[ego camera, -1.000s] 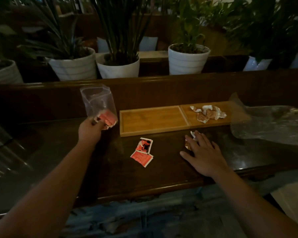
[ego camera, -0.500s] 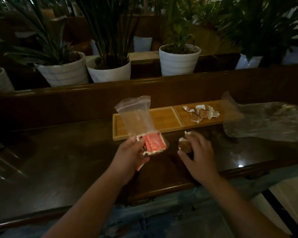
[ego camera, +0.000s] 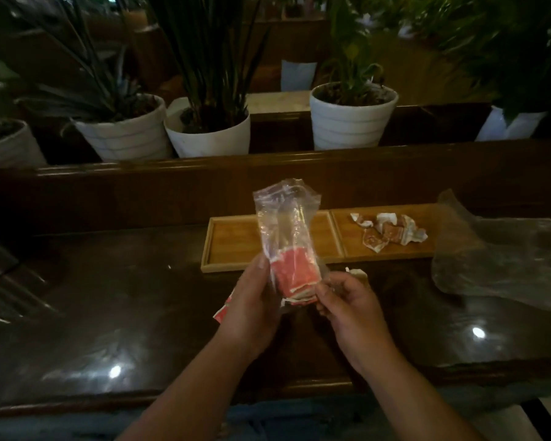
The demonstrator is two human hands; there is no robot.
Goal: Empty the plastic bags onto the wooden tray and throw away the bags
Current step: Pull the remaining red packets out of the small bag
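Right now I am watching both hands holding up one small clear plastic bag point(ego camera: 285, 230) over the dark shiny worktop point(ego camera: 109, 313). The left hand point(ego camera: 252, 307) is gripping the bottom left side of the bag, with its thumb pressing on the front. The right hand point(ego camera: 347, 307) is pinching the bottom right corner, with its fingers point(ego camera: 326, 289) curling round the plastic. The bag is standing upright with its mouth pointing up. Red and white packets point(ego camera: 295, 275) are sitting at the bottom of the bag, and the top part of it is looking see-through and crinkly.

Just behind the bag, the wooden tray point(ego camera: 236, 240) is lying flat on the worktop. It is showing two parts side by side. I am seeing only bare wood in the left part, though the bag is hiding some of it. In the right part, a little heap of crumpled brown and white wrappers point(ego camera: 387, 230) is lying.

A bigger clear bag point(ego camera: 503, 253) is lying flat on the worktop to the right, touching the tray's right end. A bit of a red packet point(ego camera: 221, 313) is peeking out from under the left hand, on the worktop. Something small and white point(ego camera: 357, 272) is showing just above the right hand; I cannot tell what it is.

White pots with green plants point(ego camera: 352, 117) are standing in a row behind the worktop.
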